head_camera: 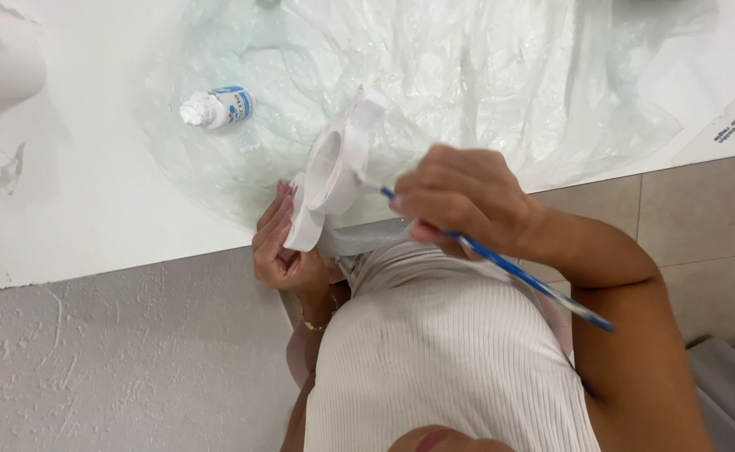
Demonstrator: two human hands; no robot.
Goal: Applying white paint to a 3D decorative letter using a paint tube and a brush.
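Painting white figurine (334,167), gripped in closed left hand (279,247); right hand (459,201) pinched shut round blue paintbrush (535,285). Probably mid-coat. Next calls for steady strokes, maybe more paint from bottle (221,107).

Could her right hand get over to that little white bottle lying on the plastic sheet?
Probably yes, but not freely: the right hand grips a blue paintbrush, and the white piece in the left hand sits between it and the bottle.

Holding a white ring-shaped piece (334,172) in the left hand (279,247), gripping a blue paintbrush (501,264) in the right hand (464,197); small paint bottle (219,107) lying left of the piece.
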